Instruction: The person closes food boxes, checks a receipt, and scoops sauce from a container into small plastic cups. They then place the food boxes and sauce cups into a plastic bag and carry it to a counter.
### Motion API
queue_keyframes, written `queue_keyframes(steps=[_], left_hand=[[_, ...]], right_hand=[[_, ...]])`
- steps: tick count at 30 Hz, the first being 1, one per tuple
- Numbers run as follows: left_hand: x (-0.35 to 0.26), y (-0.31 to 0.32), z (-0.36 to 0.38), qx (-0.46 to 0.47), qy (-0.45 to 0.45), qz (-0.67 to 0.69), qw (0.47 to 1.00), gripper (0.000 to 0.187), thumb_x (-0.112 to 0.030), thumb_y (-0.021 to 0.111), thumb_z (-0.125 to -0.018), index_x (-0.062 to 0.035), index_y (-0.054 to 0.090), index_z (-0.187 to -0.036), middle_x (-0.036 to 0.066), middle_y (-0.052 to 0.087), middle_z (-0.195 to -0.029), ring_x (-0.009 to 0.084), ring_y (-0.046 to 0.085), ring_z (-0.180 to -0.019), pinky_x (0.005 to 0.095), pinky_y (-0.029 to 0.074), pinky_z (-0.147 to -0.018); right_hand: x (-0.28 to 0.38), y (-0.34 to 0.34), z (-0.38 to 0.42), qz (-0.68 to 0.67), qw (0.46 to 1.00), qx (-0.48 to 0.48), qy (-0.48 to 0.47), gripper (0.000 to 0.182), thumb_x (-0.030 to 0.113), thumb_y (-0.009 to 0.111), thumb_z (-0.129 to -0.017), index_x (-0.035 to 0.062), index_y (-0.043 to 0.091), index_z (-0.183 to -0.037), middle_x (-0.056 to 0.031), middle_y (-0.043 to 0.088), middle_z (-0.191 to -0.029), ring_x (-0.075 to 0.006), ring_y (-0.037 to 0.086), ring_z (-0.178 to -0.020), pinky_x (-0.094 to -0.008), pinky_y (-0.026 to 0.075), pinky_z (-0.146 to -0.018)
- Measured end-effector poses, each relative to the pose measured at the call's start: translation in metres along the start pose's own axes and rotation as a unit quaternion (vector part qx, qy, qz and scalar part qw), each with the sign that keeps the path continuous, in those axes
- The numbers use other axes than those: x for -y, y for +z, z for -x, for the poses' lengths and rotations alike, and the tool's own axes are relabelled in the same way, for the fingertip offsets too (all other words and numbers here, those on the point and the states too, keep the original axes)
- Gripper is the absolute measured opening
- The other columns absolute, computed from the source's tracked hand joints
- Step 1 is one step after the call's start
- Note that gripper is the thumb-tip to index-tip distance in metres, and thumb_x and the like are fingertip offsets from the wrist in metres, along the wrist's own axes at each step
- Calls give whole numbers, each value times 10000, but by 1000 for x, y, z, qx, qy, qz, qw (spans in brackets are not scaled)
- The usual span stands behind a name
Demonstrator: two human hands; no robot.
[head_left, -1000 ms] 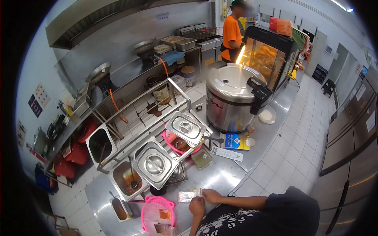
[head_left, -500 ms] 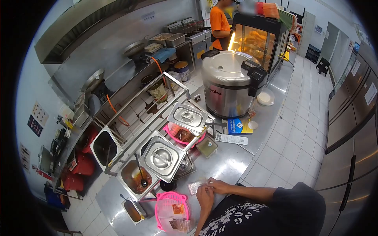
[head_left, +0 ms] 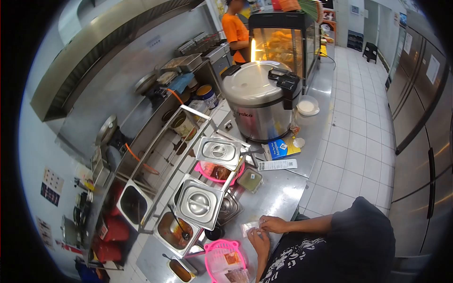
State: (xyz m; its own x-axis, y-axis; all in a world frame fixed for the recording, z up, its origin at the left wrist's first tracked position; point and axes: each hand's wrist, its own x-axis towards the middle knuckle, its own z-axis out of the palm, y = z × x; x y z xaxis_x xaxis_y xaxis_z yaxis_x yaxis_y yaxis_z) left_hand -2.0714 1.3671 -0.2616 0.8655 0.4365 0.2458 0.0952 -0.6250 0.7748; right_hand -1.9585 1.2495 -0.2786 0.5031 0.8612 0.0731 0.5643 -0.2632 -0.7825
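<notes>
A small clear plastic packet (head_left: 248, 228) with pale, reddish marking lies at the steel counter's near edge. My left hand (head_left: 259, 239) bends over its lower side, fingers closed on it. Coming in from the right, my right hand (head_left: 273, 224) pinches the packet's near end, with the fingertips of both hands close together. What is inside the packet is too small to make out. Just left of my hands stands a pink plastic basket (head_left: 210, 269), holding packets with orange-red and brown contents.
Steel food pans, one with a ladle in red sauce (head_left: 179, 233), sit left of the basket beside lidded pans (head_left: 199, 202). A small lidded tub (head_left: 249, 179), a blue-yellow box (head_left: 284, 148) and a large rice cooker (head_left: 257, 113) stand farther along. A person in orange (head_left: 234, 30) is behind.
The camera view has turned, so the counter and my hands appear farther right. Both hands stay closed at the packet, with only slight finger movement.
</notes>
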Motion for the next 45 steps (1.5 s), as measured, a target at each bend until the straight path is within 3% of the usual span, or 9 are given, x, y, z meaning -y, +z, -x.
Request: queue_keyframes(steps=[15, 18, 22, 27, 30, 36, 39, 42, 45], left_hand=[[-34, 25, -11, -85, 22, -153, 984, 282, -87, 544, -899, 81, 479, -1117, 241, 502, -1081, 405, 495, -1058, 488, 393, -941], [-91, 47, -23, -27, -117, 19, 993, 302, -178, 559, -945, 43, 482, -1137, 200, 506, -1133, 326, 539, -1051, 436, 474, -865], [-172, 100, -36, 70, -352, 375, 855, 292, -271, 540, -990, -11, 523, -1120, 130, 583, -1054, 223, 608, -972, 365, 535, -803], [-218, 166, -26, 149, -254, 295, 909, 261, -145, 585, -966, -21, 540, -1190, 87, 592, -1051, 181, 614, -941, 320, 539, -786], [-250, 191, -25, 159, -273, 302, 900, 274, -137, 573, -969, -18, 528, -1212, 93, 579, -1084, 173, 591, -952, 329, 530, -806], [-277, 239, -4, 43, -254, 276, 926, 369, -79, 648, -909, -17, 489, -1236, 83, 554, -1063, 202, 565, -971, 335, 503, -815], [-295, 256, 7, -25, -76, 92, 993, 353, -65, 705, -858, -6, 532, -1160, 91, 560, -1026, 225, 577, -951, 341, 496, -800], [-315, 256, 7, 139, 68, 9, 988, 299, -81, 736, -829, 12, 575, -1064, 111, 565, -1002, 232, 582, -923, 350, 490, -810], [-308, 263, 11, 129, 24, 32, 991, 226, -63, 733, -821, 28, 617, -992, 137, 628, -949, 236, 657, -855, 327, 523, -768]], right_hand=[[-3, -81, 34, -265, 944, -129, 147, 208, 270, 648, -904, 101, 676, -1022, -133, 589, -1084, -247, 602, -1013, -342, 474, -890], [-7, -118, 66, -219, 955, -171, 99, 184, 243, 646, -899, 102, 677, -1014, -127, 559, -1078, -262, 596, -975, -355, 476, -872], [-29, -149, 124, -218, 951, -209, 68, 153, 182, 674, -870, 98, 680, -999, -151, 503, -1123, -300, 571, -984, -372, 475, -853], [-61, -196, 182, -248, 916, -303, 91, 228, 139, 667, -883, 58, 628, -1092, -133, 552, -1045, -209, 625, -829, -331, 506, -745], [-84, -223, 208, -533, 792, -238, 178, 241, 124, 683, -881, 15, 603, -1080, -88, 606, -917, -150, 626, -731, -286, 519, -646], [-105, -255, 242, -479, 803, -309, 174, 173, 143, 704, -865, 2, 627, -929, -38, 634, -751, -95, 611, -627, -240, 498, -557], [-105, -261, 249, -436, 819, -327, 182, 145, 130, 694, -855, 17, 628, -918, -45, 650, -758, -109, 623, -652, -252, 485, -572], [-113, -260, 250, -415, 828, -337, 171, 147, 128, 690, -848, 23, 624, -928, -45, 652, -775, -114, 622, -685, -263, 492, -599], [-115, -254, 249, -433, 824, -311, 191, 168, 140, 700, -834, 34, 615, -932, -51, 648, -815, -117, 618, -735, -269, 497, -639]])
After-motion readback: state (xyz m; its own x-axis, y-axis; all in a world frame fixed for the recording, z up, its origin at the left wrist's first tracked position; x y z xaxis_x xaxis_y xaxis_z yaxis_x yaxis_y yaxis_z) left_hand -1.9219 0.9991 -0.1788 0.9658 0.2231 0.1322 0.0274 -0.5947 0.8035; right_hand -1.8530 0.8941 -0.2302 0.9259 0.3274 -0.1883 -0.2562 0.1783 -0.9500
